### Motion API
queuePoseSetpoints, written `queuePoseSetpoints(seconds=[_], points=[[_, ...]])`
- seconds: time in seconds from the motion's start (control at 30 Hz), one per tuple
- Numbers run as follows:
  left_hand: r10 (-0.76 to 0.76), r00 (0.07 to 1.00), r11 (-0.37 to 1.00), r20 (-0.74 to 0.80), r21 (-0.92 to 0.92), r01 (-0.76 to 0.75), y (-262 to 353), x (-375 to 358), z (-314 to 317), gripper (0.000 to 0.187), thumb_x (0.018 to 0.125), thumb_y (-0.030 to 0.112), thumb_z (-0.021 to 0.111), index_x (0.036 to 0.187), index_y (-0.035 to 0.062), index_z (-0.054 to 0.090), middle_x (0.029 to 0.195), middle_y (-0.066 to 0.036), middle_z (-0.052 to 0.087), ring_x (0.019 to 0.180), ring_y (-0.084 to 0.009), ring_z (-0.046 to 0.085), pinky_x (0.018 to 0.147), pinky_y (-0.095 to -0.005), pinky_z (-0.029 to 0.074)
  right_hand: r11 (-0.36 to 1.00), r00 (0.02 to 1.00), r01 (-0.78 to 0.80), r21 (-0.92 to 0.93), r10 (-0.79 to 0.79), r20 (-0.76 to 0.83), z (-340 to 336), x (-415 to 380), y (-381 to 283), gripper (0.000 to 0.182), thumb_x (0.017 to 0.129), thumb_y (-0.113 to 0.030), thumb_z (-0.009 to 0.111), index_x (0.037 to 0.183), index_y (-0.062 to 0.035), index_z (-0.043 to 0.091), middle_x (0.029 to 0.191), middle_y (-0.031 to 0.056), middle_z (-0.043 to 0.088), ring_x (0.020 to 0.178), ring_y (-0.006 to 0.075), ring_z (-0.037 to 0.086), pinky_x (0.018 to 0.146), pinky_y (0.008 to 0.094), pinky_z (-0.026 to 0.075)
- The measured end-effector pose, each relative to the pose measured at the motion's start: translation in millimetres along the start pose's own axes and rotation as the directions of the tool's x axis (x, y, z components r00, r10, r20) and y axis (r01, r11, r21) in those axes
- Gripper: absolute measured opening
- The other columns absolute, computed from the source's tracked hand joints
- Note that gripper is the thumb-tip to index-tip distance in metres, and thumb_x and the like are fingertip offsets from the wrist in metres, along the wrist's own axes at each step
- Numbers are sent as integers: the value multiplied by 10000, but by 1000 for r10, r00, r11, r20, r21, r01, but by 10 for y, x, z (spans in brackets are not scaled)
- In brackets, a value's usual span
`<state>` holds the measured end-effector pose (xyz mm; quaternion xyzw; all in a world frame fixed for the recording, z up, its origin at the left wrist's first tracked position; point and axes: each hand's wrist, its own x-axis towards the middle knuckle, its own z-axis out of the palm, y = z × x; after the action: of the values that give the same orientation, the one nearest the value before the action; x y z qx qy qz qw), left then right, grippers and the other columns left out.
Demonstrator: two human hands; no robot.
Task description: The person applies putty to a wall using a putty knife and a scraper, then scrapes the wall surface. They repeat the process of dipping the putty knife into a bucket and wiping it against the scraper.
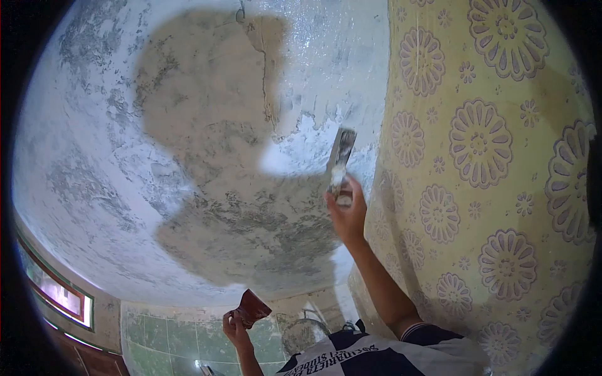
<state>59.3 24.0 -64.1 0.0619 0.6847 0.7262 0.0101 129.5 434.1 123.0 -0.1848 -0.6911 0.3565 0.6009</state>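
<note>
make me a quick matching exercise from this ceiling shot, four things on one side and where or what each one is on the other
Things:
1. putty knife
2. brown board
3. flowered yellow wallpaper
4. bare grey patch

Descriptions:
A. covers the surface on the right
B. held in the left hand, low in the view
C. held up by the right hand, blade on the ceiling
D. wide area where white coating is gone

Pairs: 1-C, 2-B, 3-A, 4-D

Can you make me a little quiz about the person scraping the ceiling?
1. True or false: the right hand holds a scraper against the ceiling.
2. What does the left hand hold: A a brown flat board, B a bucket, C a brush?
3. What pattern covers the yellow wallpaper?

Key: 1 true. 2 A. 3 round flowers.
</note>
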Motion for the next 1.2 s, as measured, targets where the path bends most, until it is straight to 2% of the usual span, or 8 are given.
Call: queuePoseSetpoints(seconds=[0.17, 0.3, 0.4, 0.53, 0.8, 0.9, 1.03, 1.2], points=[[36, 999, 999, -29, -17, -37, 33, -15, 50, 147, 1003, 157, 610, 1022, 11, 600, 828, -46, 656, 697, -73, 564, 552, -238, 423, 971, 995, -85, 223, 95, -37, -13, 533, -281, 580, 865, -136, 779, 1349, 28, 503, 1121, 125, 605, 975, 189, 629, 715, 304, 588], [-1, 1000, 997, 29, -79, 3, -2, -24, 14, 131, 1001, 149, 613, 1021, 20, 599, 775, -25, 646, 678, -59, 548, 531, -232, 391, 999, 999, 38, 12, -38, 2, 32, 350, 48, 601, 855, -174, 786, 1346, 24, 503, 1127, 145, 612, 933, 229, 637, 780, 358, 548], [-5, 998, 996, -56, -90, 0, -1, -60, 27, 113, 1000, 138, 612, 1026, 29, 595, 741, -12, 640, 668, -52, 543, 527, -226, 374, 997, 998, 5, -76, -1, 57, 64, -116, 225, 601, 853, -197, 788, 1333, 27, 503, 1119, 153, 614, 914, 245, 631, 805, 384, 524], [26, 999, 997, -18, -74, -28, -47, -54, -49, 118, 1008, 137, 596, 1036, 23, 590, 791, -29, 653, 681, -61, 556, 568, -229, 420, 998, 994, -64, -24, 66, 86, 58, -263, 187, 584, 858, -186, 784, 1323, 28, 503, 1101, 146, 613, 912, 232, 624, 787, 369, 534], [28, 999, 995, -39, -99, -32, -12, -47, 0, 137, 1012, 146, 591, 1049, 15, 589, 835, -46, 659, 707, -76, 584, 585, -237, 464, 995, 998, 25, 99, -19, -62, 44, 587, -317, 543, 860, -163, 782, 1303, 31, 534, 1068, 141, 617, 900, 244, 630, 767, 347, 539], [10, 1000, 996, 3, -93, -10, 41, -64, 10, 138, 1013, 147, 589, 1052, 15, 590, 834, -53, 664, 714, -82, 591, 583, -238, 467, 990, 990, 141, -29, -142, -28, 75, 406, -67, 555, 867, -179, 776, 1311, 36, 520, 1081, 157, 607, 931, 268, 628, 791, 370, 526], [26, 999, 996, -24, -85, -28, 25, -82, -30, 131, 1015, 135, 583, 1053, 10, 590, 805, -47, 657, 691, -67, 577, 568, -233, 446, 990, 987, -31, -137, 52, 154, 109, -545, 349, 569, 879, -215, 762, 1320, 34, 503, 1125, 190, 580, 981, 326, 620, 862, 415, 497], [-1, 1000, 999, -1, -44, 1, -6, -59, -230, 137, 1016, 133, 579, 1056, 2, 584, 787, -39, 651, 676, -61, 568, 553, -229, 430, 989, 985, -38, -140, 60, 159, 105, -897, 313, 562, 879, -215, 763, 1311, 39, 507, 1115, 191, 581, 984, 313, 622, 858, 411, 499]])
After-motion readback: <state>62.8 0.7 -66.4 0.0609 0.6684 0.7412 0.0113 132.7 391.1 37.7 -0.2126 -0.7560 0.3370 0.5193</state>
